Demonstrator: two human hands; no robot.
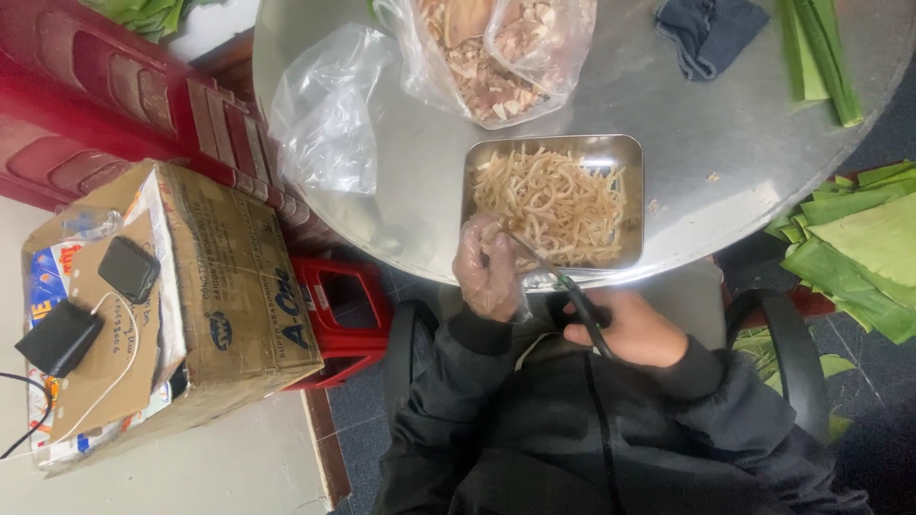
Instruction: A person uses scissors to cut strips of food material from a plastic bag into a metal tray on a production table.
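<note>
My left hand (489, 270), inside a thin clear plastic glove, is at the near left corner of a steel tray (637, 153) and pinches something small and pale there. The tray holds a heap of thin pale strips (553, 202). My right hand (630, 329), bare, grips the black handles of a pair of scissors (563, 281). The blades point up and left toward the gloved fingers, over the tray's near edge. Both hands are close to my body at the edge of the round metal table (725, 133).
A clear bag of pale chopped pieces (496, 57) and an empty plastic bag (329, 114) lie behind the tray. A dark cloth (711, 33) and green leaves (821, 57) sit at the far right. More leaves (859, 248) are stacked right. A cardboard box (219, 286) with black devices stands left.
</note>
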